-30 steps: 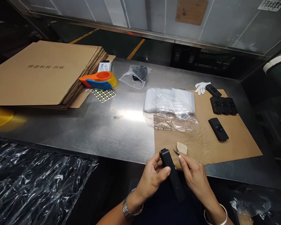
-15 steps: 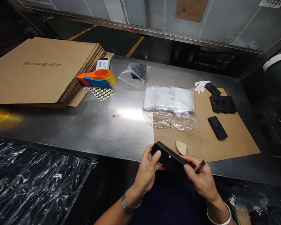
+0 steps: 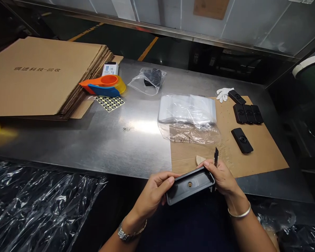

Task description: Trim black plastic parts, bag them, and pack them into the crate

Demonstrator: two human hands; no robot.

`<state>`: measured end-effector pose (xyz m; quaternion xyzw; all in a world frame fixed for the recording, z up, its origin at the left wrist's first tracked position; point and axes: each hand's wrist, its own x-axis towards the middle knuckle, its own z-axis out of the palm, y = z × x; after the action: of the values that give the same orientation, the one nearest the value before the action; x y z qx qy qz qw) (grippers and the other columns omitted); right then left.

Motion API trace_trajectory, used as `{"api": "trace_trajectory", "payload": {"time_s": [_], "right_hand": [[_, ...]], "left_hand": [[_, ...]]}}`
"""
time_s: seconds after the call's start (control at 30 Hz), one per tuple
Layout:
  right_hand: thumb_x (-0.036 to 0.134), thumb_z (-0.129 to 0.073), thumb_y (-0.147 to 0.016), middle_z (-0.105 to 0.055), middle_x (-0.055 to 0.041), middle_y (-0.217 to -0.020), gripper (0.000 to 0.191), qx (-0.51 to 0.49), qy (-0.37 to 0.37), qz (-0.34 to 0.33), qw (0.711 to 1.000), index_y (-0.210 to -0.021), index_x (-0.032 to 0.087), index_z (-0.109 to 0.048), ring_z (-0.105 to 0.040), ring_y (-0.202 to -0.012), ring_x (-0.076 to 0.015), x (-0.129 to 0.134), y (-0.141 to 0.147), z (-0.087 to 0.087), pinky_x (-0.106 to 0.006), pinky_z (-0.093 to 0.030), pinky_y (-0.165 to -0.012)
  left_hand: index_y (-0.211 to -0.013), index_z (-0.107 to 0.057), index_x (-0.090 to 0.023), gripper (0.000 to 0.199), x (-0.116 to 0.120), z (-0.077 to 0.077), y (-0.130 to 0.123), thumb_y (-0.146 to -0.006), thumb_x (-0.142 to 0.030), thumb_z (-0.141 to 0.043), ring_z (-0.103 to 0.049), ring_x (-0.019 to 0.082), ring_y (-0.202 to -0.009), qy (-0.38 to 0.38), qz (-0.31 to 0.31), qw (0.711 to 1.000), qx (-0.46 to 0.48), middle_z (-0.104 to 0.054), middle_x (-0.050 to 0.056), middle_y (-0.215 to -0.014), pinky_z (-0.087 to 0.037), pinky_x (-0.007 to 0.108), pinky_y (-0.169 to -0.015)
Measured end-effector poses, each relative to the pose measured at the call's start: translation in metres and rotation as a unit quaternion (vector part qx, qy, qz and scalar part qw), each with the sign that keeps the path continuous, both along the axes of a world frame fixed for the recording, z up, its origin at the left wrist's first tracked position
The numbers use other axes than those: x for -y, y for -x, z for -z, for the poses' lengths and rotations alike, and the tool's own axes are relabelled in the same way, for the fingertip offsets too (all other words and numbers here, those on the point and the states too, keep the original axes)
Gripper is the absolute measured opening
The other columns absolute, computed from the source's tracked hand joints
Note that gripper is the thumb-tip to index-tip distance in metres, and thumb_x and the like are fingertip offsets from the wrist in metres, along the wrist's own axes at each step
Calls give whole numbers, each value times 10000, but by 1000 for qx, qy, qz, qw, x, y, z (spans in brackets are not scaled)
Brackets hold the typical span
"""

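Note:
Between my hands is a black rectangular plastic housing (image 3: 181, 191), tilted, its hollow inside facing me and a small round hole in its floor. My left hand (image 3: 155, 190) grips its left end, thumb on the rim. At the right end, my right hand (image 3: 224, 177) pinches the edge and also holds a utility knife (image 3: 216, 156), blade pointing up. A pale, wedge-shaped piece (image 3: 200, 160) lies just behind my right fingers, partly hidden. On the cardboard sheet (image 3: 267, 154) to the right rests another black housing (image 3: 242, 140), face up, with a round recess.
Several similar black housings (image 3: 249, 114) and a white glove (image 3: 224, 95) lie farther back right. Clear plastic bags (image 3: 186, 110) overlap the cardboard. Leftward are a bagged black item (image 3: 153, 77), a sticker sheet (image 3: 109, 103), an orange-and-blue tape dispenser (image 3: 105, 85) and stacked cardboard (image 3: 47, 80).
The housing has turned so that its hollow inside faces me, and its right end has risen. The knife in my right hand now points upward. My view has shifted slightly.

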<state>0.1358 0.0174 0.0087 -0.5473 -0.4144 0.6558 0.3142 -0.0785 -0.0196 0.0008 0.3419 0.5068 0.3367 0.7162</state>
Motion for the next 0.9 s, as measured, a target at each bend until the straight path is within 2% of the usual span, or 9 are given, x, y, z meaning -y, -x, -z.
{"api": "trace_trajectory", "payload": {"time_s": [0.3, 0.37, 0.47, 0.57, 0.63, 0.7, 0.77, 0.83, 0.9], "right_hand": [[548, -577, -741, -514, 20, -546, 420, 6, -6, -9, 1000, -711, 133, -632, -445, -476, -83, -18, 10, 17, -198, -350, -451], [594, -501, -771, -525, 9, -545, 485, 82, -44, -11, 996, -734, 129, -633, -459, -470, -96, -21, 10, 22, -212, -360, -451], [631, -390, -808, -569, -19, -578, 563, 226, -117, 7, 967, -826, 125, -638, -490, -473, -121, -23, 1, 33, -236, -371, -468], [594, -438, -806, -622, -60, -700, 499, 309, -150, 44, 938, -929, 148, -624, -555, -618, -173, -20, -18, 45, -257, -373, -548], [546, -463, -817, -639, -91, -848, 437, 406, -178, 53, 895, -988, 172, -612, -567, -767, -215, -15, -34, 55, -273, -363, -602], [498, -446, -848, -626, -98, -942, 389, 531, -210, 27, 820, -1033, 193, -602, -551, -850, -234, -12, -49, 66, -281, -350, -617], [459, -416, -879, -613, -89, -908, 356, 632, -235, -17, 738, -1049, 209, -603, -538, -854, -233, -10, -61, 75, -284, -340, -610], [435, -414, -888, -589, -91, -869, 337, 679, -263, -40, 684, -1048, 215, -613, -516, -837, -235, -11, -68, 81, -294, -340, -621], [411, -420, -889, -576, -109, -877, 325, 696, -308, -33, 647, -1023, 200, -629, -487, -831, -243, -13, -69, 81, -318, -349, -663]], "left_hand": [[-908, -663, -141, 333, -1, -3, 3, -727, -416, -615, -401, 42, -345, 15, 27, 1000, -1, -472, -43, -486, -301, 144, -323], [-935, -646, -143, 341, 0, 0, 3, -730, -415, -618, -432, 50, -358, 19, 28, 999, 8, -480, -44, -500, -302, 141, -322], [-1007, -615, -132, 377, -1, 7, 1, -741, -400, -615, -459, 60, -385, 23, 4, 1000, 6, -510, -35, -529, -327, 148, -338], [-1094, -561, -108, 445, -5, 21, -6, -744, -377, -617, -503, 76, -440, 8, -53, 998, -16, -556, -18, -594, -400, 177, -403], [-1137, -516, -91, 498, -7, 34, -12, -740, -374, -616, -533, 93, -478, -6, -90, 995, -32, -579, -7, -636, -446, 211, -464], [-1178, -478, -87, 540, -7, 46, -18, -747, -389, -598, -554, 116, -504, -18, -104, 993, -56, -582, -6, -642, -463, 238, -497], [-1215, -456, -113, 538, -5, 56, -23, -778, -413, -550, -559, 137, -505, -36, -91, 990, -99, -574, -10, -622, -450, 250, -489], [-1206, -483, -163, 475, -3, 61, -27, -806, -418, -509, -560, 157, -507, -79, -65, 980, -173, -575, -7, -604, -432, 261, -506], [-1154, -538, -202, 397, -3, 62, -31, -818, -411, -497, -570, 181, -528, -128, -48, 959, -250, -585, 5, -589, -413, 275, -557]]}}
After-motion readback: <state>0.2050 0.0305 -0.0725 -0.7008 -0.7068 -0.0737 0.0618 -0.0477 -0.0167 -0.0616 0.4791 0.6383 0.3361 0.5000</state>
